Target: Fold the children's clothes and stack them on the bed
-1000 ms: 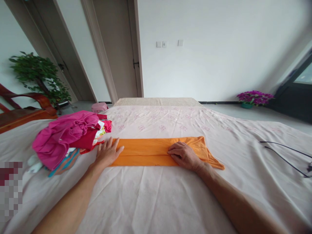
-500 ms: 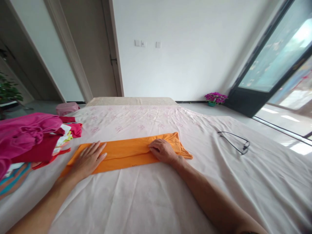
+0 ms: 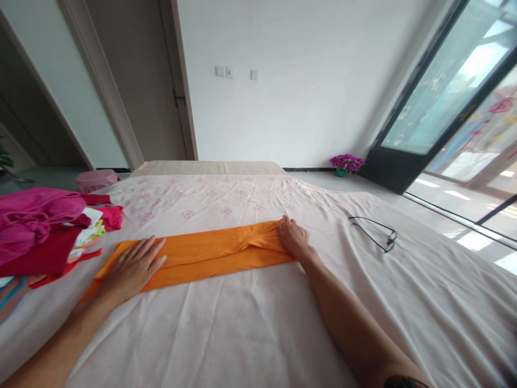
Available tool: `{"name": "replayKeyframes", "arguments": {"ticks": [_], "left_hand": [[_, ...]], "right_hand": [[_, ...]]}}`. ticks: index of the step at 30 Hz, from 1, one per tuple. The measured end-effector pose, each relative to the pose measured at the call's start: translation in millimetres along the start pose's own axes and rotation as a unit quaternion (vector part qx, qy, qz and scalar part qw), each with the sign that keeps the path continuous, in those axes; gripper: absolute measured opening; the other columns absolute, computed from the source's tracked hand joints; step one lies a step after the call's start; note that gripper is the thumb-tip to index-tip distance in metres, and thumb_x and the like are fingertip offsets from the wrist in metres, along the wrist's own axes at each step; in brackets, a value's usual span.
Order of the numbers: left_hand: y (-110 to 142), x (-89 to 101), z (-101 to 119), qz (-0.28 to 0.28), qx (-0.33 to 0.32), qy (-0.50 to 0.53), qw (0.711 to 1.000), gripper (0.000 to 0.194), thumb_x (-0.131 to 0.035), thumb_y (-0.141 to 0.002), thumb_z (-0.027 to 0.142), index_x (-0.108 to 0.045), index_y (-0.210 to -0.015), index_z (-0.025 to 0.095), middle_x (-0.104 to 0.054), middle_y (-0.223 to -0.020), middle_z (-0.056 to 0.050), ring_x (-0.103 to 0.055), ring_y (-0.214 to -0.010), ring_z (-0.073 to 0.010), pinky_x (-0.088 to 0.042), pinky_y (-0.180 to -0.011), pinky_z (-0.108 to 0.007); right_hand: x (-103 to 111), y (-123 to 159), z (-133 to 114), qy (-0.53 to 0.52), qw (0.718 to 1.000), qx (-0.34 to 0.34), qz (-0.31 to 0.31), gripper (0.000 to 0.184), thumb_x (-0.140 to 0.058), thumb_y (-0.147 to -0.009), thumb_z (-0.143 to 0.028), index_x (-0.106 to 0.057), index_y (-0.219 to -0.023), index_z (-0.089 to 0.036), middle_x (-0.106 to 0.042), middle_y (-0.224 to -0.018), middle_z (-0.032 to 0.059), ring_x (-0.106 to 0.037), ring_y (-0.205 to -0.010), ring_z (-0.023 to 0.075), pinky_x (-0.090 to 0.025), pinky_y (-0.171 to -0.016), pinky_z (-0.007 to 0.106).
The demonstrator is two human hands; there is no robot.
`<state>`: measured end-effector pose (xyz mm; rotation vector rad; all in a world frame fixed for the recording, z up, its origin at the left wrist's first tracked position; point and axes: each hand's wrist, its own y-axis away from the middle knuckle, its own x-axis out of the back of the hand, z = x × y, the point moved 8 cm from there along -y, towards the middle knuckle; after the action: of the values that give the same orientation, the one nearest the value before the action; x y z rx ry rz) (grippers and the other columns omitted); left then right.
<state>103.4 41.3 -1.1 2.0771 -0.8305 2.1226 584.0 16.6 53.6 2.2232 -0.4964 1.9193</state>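
Note:
An orange garment (image 3: 210, 248), folded into a long flat strip, lies across the bed sheet in front of me. My left hand (image 3: 135, 267) rests flat on its left part, fingers stretched out and slightly apart. At the right end, my right hand (image 3: 294, 237) has its fingers curled over the edge of the cloth and grips it. Small creases run through the fabric beside the right hand. The far right edge of the garment is hidden under that hand.
A heap of clothes (image 3: 44, 231), mostly pink and red, lies on the left of the bed. Eyeglasses (image 3: 375, 233) rest on the pale sheet (image 3: 242, 334) at right. Beyond the bed are a pink stool (image 3: 97, 180), purple flowers (image 3: 347, 163) and a glass door (image 3: 428, 102).
My right hand has moved right, from the top of the cloth to its right end, and closed on the edge. My left hand stays on the garment. The view has turned slightly right.

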Motion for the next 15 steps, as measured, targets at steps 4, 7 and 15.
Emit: {"name": "replayKeyframes", "arguments": {"ticks": [4,7,15], "left_hand": [[0.2,1.8,0.5,-0.004,0.003,0.009,1.000,0.059,-0.034,-0.094,0.045,-0.044,-0.146,0.019,-0.043,-0.153,-0.015,-0.040,-0.141,-0.0285,-0.032,-0.113,-0.047],[0.1,1.6,-0.2,-0.005,0.002,0.016,1.000,0.059,-0.035,-0.094,0.045,-0.044,-0.146,0.020,-0.044,-0.152,-0.014,-0.041,-0.140,-0.0280,-0.032,-0.113,-0.047],[0.6,-6.4,-5.5,-0.009,-0.002,0.008,1.000,0.062,-0.032,-0.093,0.048,-0.042,-0.147,0.018,-0.042,-0.153,-0.012,-0.039,-0.141,-0.0269,-0.031,-0.114,-0.045]], "right_hand": [[-1.7,-4.7,-3.2,-0.009,0.998,0.061,0.010,0.043,-0.027,-0.103,-0.033,-0.038,-0.143,-0.024,-0.064,-0.126,0.0119,-0.065,-0.108,0.0246,-0.043,-0.086,0.035],[-2.9,-9.7,3.2,-0.008,0.998,0.056,-0.002,0.042,-0.026,-0.103,-0.032,-0.042,-0.141,-0.024,-0.067,-0.124,0.0114,-0.065,-0.108,0.0247,-0.043,-0.087,0.036],[-13.5,-21.5,33.3,-0.231,0.969,-0.034,-0.078,0.043,-0.035,-0.100,-0.033,-0.046,-0.140,-0.020,-0.066,-0.124,0.0136,-0.064,-0.109,0.0234,-0.047,-0.091,0.036]]}}
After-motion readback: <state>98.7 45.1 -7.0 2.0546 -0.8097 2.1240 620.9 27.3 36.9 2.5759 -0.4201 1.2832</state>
